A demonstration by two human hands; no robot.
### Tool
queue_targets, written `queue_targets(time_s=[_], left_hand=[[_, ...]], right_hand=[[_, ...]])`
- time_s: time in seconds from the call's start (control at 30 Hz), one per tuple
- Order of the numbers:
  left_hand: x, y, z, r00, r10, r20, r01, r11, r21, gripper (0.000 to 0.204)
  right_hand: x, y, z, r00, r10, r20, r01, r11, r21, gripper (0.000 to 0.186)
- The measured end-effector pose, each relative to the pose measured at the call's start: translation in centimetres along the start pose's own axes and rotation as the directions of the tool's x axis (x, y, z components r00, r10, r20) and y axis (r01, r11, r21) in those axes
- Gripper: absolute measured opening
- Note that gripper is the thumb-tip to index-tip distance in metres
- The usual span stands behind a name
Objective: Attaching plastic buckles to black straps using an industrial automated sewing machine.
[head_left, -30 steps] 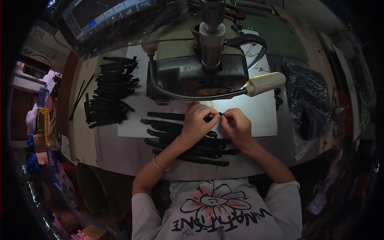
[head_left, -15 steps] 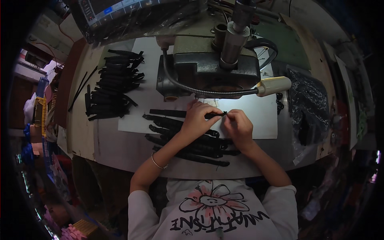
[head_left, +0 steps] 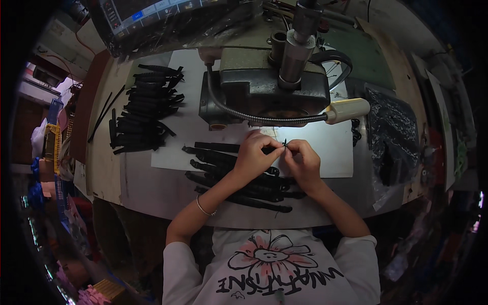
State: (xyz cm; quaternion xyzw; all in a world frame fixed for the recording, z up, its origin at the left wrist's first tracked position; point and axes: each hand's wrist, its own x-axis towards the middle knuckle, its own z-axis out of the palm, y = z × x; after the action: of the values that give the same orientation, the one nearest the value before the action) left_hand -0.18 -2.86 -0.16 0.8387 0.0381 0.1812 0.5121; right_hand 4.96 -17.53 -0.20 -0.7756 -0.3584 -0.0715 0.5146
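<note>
My left hand (head_left: 255, 156) is closed in a pinch on a black strip (head_left: 268, 150), mostly hidden behind its fingers. Fingertip to fingertip with it, my right hand (head_left: 304, 158) pinches the strip's thin dark end (head_left: 285, 144), which pokes up between the two hands. What exactly the right fingers grip is too small to make out. Beneath the hands and the left forearm lie several long black strips (head_left: 259, 204), side by side on the table's near part. Both hands are just below the head of a dark machine (head_left: 264, 94).
A lamp with a cream head (head_left: 348, 110) on a bendy metal neck lights the white sheet (head_left: 335, 162). To the left lies a heap of black strips (head_left: 147, 109). A clear plastic bag of dark pieces (head_left: 394, 137) is at the right. A screen (head_left: 152, 20) stands at the back.
My fingertips have shifted slightly on the strip, and its thin dark end now stands up more between them. The strips on the table look unmoved.
</note>
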Motion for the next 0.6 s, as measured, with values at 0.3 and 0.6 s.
queue_targets(time_s=[0.3,0.6], left_hand=[[1.3,0.1,-2.8,0.948,-0.014,0.317,0.072,0.982,-0.173,0.026],[1.4,0.0,-3.4,0.948,-0.014,0.319,0.022,1.0,-0.022,0.02]], right_hand=[[0.5,1.5,-1.2,0.868,0.288,0.404,-0.492,0.605,0.627,0.011],[1.0,1.1,-1.6,0.801,0.334,0.497,-0.569,0.682,0.46,0.02]])
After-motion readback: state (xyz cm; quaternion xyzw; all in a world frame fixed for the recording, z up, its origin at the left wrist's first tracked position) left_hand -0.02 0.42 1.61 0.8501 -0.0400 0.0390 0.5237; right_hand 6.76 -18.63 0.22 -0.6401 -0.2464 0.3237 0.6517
